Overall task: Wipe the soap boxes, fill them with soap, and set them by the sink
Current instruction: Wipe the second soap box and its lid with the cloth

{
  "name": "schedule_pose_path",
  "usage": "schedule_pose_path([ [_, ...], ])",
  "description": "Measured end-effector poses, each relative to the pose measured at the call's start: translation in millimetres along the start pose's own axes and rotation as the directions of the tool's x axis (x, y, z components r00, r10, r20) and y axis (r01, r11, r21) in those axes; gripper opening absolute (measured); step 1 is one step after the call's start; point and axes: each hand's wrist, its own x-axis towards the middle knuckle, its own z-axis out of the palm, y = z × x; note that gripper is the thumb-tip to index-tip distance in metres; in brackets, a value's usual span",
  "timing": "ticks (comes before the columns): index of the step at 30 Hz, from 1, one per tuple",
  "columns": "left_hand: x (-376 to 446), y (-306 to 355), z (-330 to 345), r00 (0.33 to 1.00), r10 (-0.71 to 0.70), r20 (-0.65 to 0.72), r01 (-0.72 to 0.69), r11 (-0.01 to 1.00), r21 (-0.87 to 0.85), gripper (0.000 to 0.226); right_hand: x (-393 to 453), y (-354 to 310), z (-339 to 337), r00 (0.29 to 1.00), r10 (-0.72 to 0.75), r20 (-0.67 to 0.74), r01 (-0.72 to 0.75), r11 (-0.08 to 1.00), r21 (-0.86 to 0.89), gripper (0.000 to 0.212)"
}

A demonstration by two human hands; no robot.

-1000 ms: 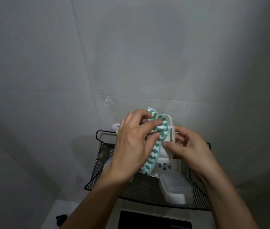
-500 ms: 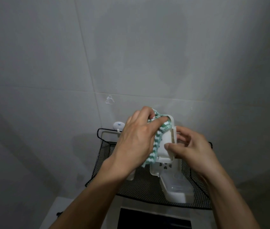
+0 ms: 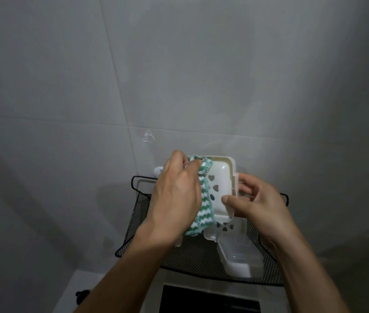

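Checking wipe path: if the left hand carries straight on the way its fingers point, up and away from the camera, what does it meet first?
Past the left hand and its green-and-white cloth, the first thing in line looks to be the tiled wall. The white soap box sits off to the side of that path. Depth to the wall is unclear.

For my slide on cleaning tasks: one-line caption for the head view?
Left hand wipes a white soap box with a green-striped cloth; right hand steadies it.

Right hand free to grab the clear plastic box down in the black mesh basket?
Probably not yet: the right hand grips the white heart-holed soap box that the left hand wipes. The clear plastic box lies uncovered below it in the black mesh basket.
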Motion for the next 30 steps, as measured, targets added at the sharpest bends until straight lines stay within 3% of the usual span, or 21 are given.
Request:
schedule_pose_path([
  [4,1.4,-0.9,1.9,0.998,-0.044,0.036,0.044,0.999,-0.010,0.032,0.5,2.3,8.0,0.999,-0.028,-0.042,0.028,1.000,-0.005,0.043],
  [11,-7.3,-0.3,3.4,0.991,-0.069,0.114,0.087,0.983,-0.162,0.040,4.2,10.0,8.7,0.993,-0.023,-0.119,0.041,0.988,0.150,0.042],
  [19,-1.6,-9.7,-2.9,0.996,0.001,0.091,0.007,0.996,-0.093,0.038,9.0,15.4,-1.4,0.986,0.075,0.151,-0.120,0.943,0.312,0.065],
  [24,0.4,-11.2,-7.0,0.992,0.065,0.111,-0.062,0.998,-0.032,0.041,9.1,9.0,-1.7,0.960,0.194,0.204,-0.269,0.846,0.460,0.037],
  [27,-0.9,-10.9,-7.8,0.981,0.116,0.156,-0.119,0.993,0.013,0.041,10.9,4.8,-2.1,0.945,0.271,0.182,-0.323,0.860,0.395,0.036],
  [30,-2.1,-6.8,-9.1,0.970,0.180,0.162,-0.187,0.982,0.033,0.039,11.8,2.8,-0.2,0.959,0.250,0.131,-0.278,0.915,0.291,0.031],
])
